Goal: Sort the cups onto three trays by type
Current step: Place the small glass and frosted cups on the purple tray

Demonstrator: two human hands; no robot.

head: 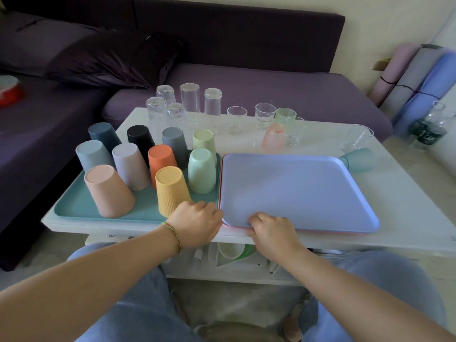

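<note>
A teal tray on the left of the white table holds several upside-down plastic cups, among them a yellow cup and a pink cup. To its right lies a lilac tray stacked on a pink tray, whose edge shows beneath. My left hand grips the lilac tray's near left corner. My right hand grips the stack's front edge, fingers curled over the rim. Clear glasses stand upside down at the back. Small glass cups and a frosted pink cup stand behind the lilac tray.
A teal frosted cup lies on its side at the lilac tray's far right corner, near a tilted clear glass. A purple sofa runs behind the table. Rolled mats and bottles stand at right. A shelf under the table holds more items.
</note>
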